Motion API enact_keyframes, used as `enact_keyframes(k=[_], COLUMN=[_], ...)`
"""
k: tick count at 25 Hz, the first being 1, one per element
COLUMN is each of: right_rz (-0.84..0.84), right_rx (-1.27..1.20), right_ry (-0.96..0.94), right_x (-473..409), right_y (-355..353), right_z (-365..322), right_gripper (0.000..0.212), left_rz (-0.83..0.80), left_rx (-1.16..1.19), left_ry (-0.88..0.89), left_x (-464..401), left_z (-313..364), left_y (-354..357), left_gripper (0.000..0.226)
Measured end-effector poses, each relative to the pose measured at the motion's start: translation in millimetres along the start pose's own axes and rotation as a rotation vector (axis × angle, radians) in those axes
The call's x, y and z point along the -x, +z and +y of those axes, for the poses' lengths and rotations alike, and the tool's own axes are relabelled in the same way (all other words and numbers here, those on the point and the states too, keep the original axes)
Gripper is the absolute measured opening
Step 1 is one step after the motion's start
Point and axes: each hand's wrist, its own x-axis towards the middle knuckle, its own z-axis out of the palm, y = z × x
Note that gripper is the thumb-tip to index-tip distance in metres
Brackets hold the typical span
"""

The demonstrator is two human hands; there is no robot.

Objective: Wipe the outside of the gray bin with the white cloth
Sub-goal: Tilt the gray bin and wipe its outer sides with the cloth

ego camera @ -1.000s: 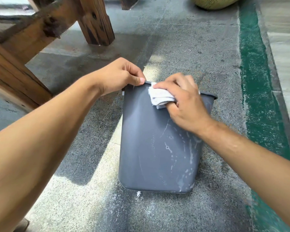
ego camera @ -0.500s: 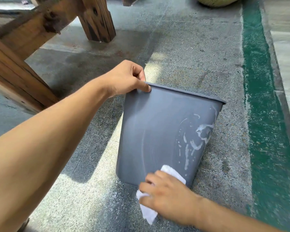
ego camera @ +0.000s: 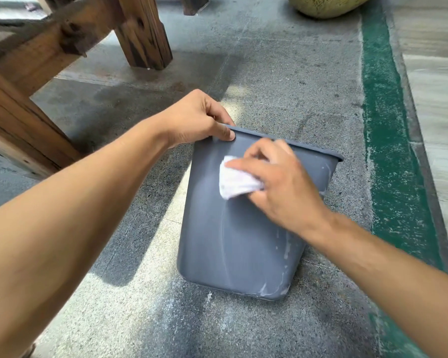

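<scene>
The gray bin [ego camera: 217,241] stands on the concrete floor, tipped away from me, its near wall facing up. White smears show along its lower right side and right edge. My left hand [ego camera: 199,120] grips the rim at the bin's top left corner. My right hand [ego camera: 279,187] presses a bunched white cloth [ego camera: 234,183] flat against the upper part of the near wall, just below the rim. The bin's inside is hidden.
Heavy wooden beams and a post [ego camera: 142,34] of a bench or table stand at the upper left. A green painted strip [ego camera: 391,125] runs along the right, with pale tiles beyond it. A yellowish round object [ego camera: 323,5] sits at the top.
My right hand has swept the cloth from the bin's bottom edge back up to just under the rim. The left hand keeps its hold on the rim corner.
</scene>
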Motion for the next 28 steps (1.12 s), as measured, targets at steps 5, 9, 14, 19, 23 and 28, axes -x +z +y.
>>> enact_keyframes(k=[5,9,14,19,23,28], right_rz=[-0.028,-0.278,-0.722,-0.584,-0.131,0.060], right_rx=[0.106,0.135,0.235,0.156,0.005,0.060], right_ry=[-0.013,-0.111,-0.264,-0.169,-0.013,0.050], right_x=[-24.0,35.8,129.4,123.1,66.5,-6.3], right_y=[20.4,37.0,52.3,30.7,1.2,-17.4], right_z=[-3.5,-19.9,-43.6,-36.0,-11.8,30.8], right_gripper=[0.031,0.027,0.016,0.017,0.028,0.034], left_rz=[-0.015,-0.004,-0.042,-0.186,-0.255,-0.084], left_rx=[-0.053,-0.072,-0.177,-0.292,-0.539,-0.593], left_ry=[-0.008,-0.067,-0.089,-0.063,-0.037,-0.085], left_x=[-0.2,1.6,-1.7,-2.2,-7.8,-7.9], left_z=[1.1,-4.3,-2.2,18.8,24.8,34.8], left_y=[-1.5,-6.6,-12.8,-8.6,1.6,15.0], left_gripper=[0.008,0.008,0.022,0.032,0.053,0.065])
